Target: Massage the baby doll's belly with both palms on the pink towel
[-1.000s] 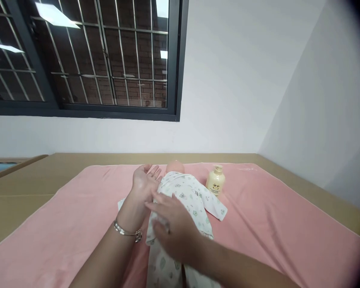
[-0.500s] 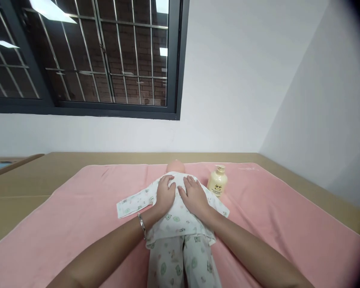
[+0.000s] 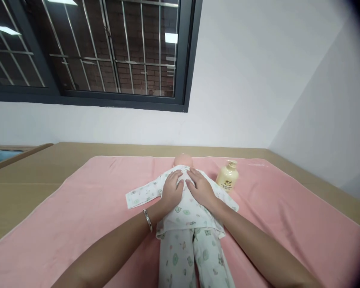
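Observation:
A baby doll (image 3: 183, 160) lies on a pink sheet (image 3: 102, 208), its head at the far end. It wears a white printed top (image 3: 187, 218) and matching trousers (image 3: 180, 260). Flat on the left side of the doll's chest rests my left hand (image 3: 172, 189), fingers stretched out, with a bracelet (image 3: 148, 220) on the wrist. My right hand (image 3: 201, 188) lies likewise on the right side of the chest. Neither hand grips anything. The sleeve on the left stretches outward; my right hand and forearm partly cover the other one.
A cream pump bottle (image 3: 228, 176) stands on the sheet to the right of the doll. Tan board (image 3: 78, 150) borders the sheet, with a white wall (image 3: 231, 100) behind it. A dark-framed barred window (image 3: 123, 100) is at upper left.
The whole view has shifted, so the doll, bottle and hands appear slightly further right and higher. Both hands stay on the doll's chest, with the left fingers slightly nearer the middle.

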Demonstrator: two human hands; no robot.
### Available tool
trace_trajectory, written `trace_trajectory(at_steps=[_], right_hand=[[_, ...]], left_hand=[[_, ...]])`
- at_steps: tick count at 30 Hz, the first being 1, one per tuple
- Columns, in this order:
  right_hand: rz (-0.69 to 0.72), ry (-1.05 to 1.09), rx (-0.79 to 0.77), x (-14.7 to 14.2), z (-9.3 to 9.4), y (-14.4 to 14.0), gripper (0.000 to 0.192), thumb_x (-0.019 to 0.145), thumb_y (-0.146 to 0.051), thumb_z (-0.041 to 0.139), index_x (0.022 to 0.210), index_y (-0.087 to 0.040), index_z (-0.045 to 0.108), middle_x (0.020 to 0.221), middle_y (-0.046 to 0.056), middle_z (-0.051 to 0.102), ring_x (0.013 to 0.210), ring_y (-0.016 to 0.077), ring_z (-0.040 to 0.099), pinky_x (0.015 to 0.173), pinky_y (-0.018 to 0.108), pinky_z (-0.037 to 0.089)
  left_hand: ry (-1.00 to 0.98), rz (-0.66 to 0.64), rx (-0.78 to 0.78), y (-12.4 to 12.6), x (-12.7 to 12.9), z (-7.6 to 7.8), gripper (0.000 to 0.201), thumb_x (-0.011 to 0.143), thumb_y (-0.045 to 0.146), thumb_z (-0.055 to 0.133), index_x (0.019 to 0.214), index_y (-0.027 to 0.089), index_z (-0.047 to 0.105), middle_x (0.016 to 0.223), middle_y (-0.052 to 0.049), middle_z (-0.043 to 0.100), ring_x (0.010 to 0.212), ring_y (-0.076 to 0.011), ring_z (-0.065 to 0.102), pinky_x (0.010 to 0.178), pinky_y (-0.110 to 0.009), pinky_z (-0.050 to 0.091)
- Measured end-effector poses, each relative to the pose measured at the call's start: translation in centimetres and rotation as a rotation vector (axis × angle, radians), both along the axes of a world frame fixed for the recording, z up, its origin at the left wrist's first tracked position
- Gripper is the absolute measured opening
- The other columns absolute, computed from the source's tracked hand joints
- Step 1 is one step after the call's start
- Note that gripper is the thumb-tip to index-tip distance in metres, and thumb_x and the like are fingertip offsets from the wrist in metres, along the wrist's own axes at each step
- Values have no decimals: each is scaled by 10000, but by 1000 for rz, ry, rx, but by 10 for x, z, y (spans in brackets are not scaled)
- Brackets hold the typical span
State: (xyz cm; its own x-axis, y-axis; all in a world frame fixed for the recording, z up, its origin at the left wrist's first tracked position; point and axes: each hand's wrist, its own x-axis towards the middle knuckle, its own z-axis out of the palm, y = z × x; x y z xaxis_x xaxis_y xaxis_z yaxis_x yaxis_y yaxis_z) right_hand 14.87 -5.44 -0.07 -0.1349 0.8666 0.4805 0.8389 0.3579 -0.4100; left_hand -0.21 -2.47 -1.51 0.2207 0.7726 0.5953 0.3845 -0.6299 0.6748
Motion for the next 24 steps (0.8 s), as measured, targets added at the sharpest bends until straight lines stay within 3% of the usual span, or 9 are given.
trace_trajectory(at_steps=[3, 7, 10, 12, 17, 21, 24], right_hand=[[-102, -86, -11, -11, -4, -19, 556, 967, -350, 369, 1432, -52, 432, 1492, 158, 383, 1423, 298, 294, 1176, 484, 263], [131, -187, 40, -12, 4, -25, 488, 957, -294, 392, 1420, -165, 476, 1488, 59, 415, 1457, 269, 212, 1203, 473, 204], [278, -157, 7, 3, 9, -11, 452, 984, -311, 362, 1408, -219, 487, 1488, 33, 416, 1445, 221, 258, 1201, 466, 210], [226, -122, -15, 11, 8, -2, 480, 994, -366, 349, 1424, -185, 461, 1513, 75, 370, 1435, 221, 283, 1193, 465, 226], [-122, -148, -52, 0, 1, -10, 582, 992, -408, 321, 1424, -33, 424, 1466, 205, 406, 1406, 293, 333, 1184, 488, 228], [-174, -254, -66, -18, 2, -29, 560, 983, -337, 307, 1397, 13, 449, 1426, 242, 442, 1362, 336, 392, 1156, 491, 271], [-156, -267, -49, -17, 5, -28, 530, 986, -313, 292, 1376, -9, 484, 1397, 226, 485, 1343, 316, 423, 1164, 472, 255]], left_hand=[[-16, 18, -8, -2, -2, -3, 344, 928, 234, 404, 1232, 183, 558, 1322, -104, 577, 1272, -223, 490, 1134, -438, 343], [-107, 82, -7, -4, 0, -4, 451, 965, 297, 361, 1402, 187, 384, 1482, -129, 404, 1392, -233, 353, 1167, -467, 284], [-87, 104, -6, -4, 2, -5, 452, 953, 296, 383, 1392, 185, 388, 1484, -134, 383, 1401, -245, 331, 1168, -475, 275], [-41, 127, 13, -3, 2, -5, 411, 935, 268, 401, 1330, 171, 452, 1414, -142, 442, 1349, -255, 385, 1147, -474, 306], [112, 158, 43, 0, 0, -1, 367, 889, 201, 417, 1236, 185, 535, 1190, -123, 577, 1175, -273, 508, 1057, -482, 394], [243, 146, 53, 7, -1, -1, 398, 892, 227, 421, 1267, 159, 534, 1290, -143, 565, 1244, -294, 480, 1095, -510, 356], [318, 175, 99, 12, 1, -5, 423, 907, 242, 409, 1302, 127, 510, 1359, -167, 534, 1306, -304, 447, 1131, -524, 314]])
